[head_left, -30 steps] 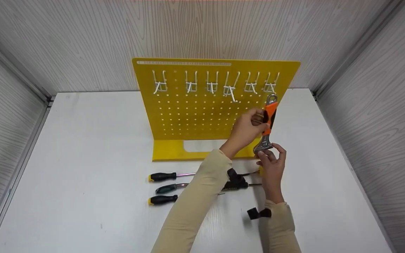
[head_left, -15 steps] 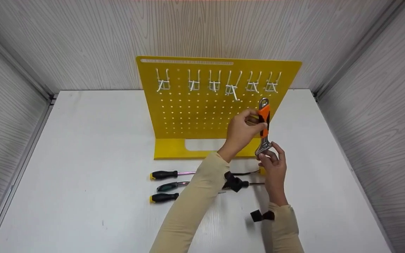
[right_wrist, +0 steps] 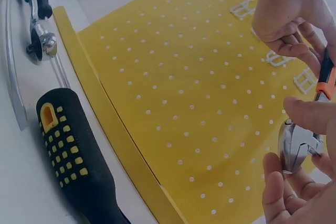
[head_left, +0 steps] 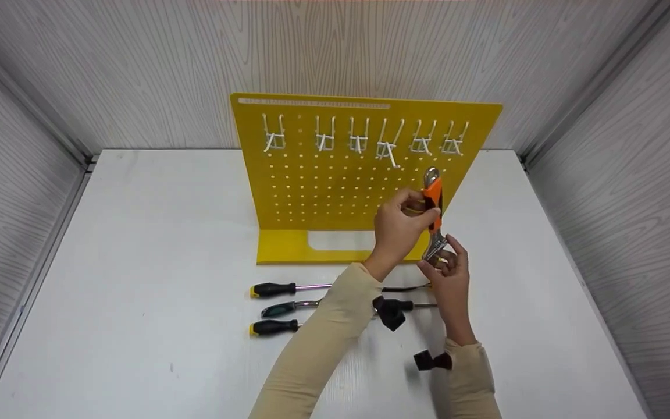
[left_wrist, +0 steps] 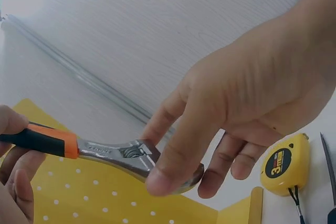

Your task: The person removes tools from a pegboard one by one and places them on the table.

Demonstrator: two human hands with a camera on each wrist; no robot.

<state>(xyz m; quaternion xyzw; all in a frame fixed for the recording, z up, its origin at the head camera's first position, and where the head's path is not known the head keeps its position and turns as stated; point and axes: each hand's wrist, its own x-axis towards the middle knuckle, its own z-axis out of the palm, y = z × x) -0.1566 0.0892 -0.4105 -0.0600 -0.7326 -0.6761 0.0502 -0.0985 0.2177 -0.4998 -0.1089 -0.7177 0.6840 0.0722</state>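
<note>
An adjustable wrench point(head_left: 433, 195) with an orange and black handle is held up in front of the right part of the yellow pegboard point(head_left: 335, 192), ring end on top and head down. My left hand point(head_left: 399, 230) pinches its handle between thumb and fingers. At the lower end, my right hand point(head_left: 452, 291) grips the metal head. In the left wrist view the right thumb lies over the wrench head point(left_wrist: 139, 156) beside the adjusting screw, with the left hand point(left_wrist: 18, 166) cropped at the edge. The right wrist view shows both hands on the wrench point(right_wrist: 299, 145).
White hooks point(head_left: 358, 142) line the pegboard's upper part. In front of the board lie a screwdriver point(head_left: 274, 289), a green-handled ratchet point(head_left: 280, 309) and another screwdriver point(head_left: 274, 328), partly behind my left sleeve. A yellow tape measure point(left_wrist: 286, 163) sits near the board's base.
The wrench and both hands have shifted left relative to the pegboard, and the wrench is slightly lower. The right thumb has shifted at the wrench head. Both hands keep their hold.
</note>
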